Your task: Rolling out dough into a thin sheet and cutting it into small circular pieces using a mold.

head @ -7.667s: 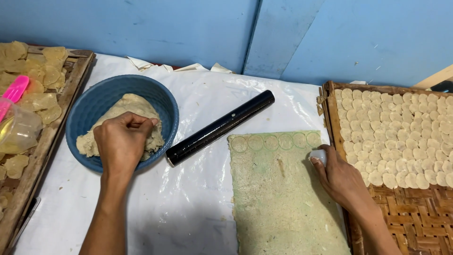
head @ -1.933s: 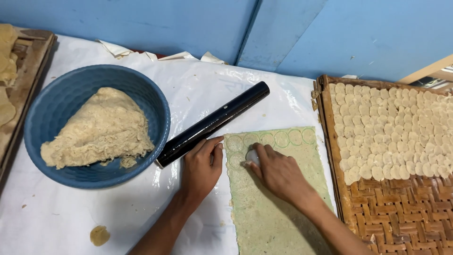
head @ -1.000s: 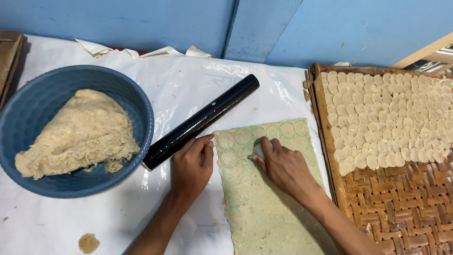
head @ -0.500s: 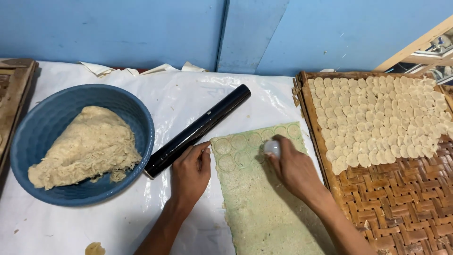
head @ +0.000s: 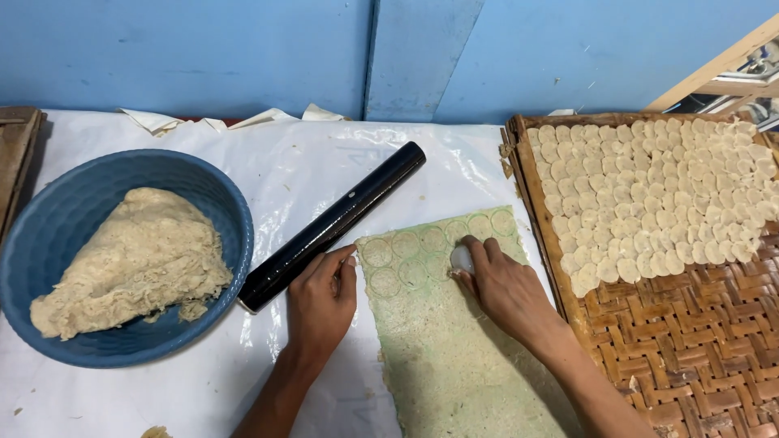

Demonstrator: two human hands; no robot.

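Observation:
A flat, pale green sheet of rolled dough (head: 450, 341) lies on the white plastic cover, with round cuts pressed into its far end. My right hand (head: 503, 284) presses a small white round cutter (head: 461, 259) into the sheet in its second row. My left hand (head: 320, 304) rests flat on the cover at the sheet's left edge, fingertips touching the dough. A black rolling pin (head: 333, 227) lies diagonally just beyond my left hand.
A blue bowl (head: 49, 243) holding a lump of beige dough (head: 134, 259) stands at the left. A woven bamboo tray (head: 690, 332) at the right carries several rows of cut dough rounds (head: 657, 195). A wooden tray edge (head: 16, 154) shows at far left. Blue wall behind.
My left hand left the bowl's dough and came to the sheet's left edge. My right hand has stepped the cutter across the sheet's far end, leaving more round cuts.

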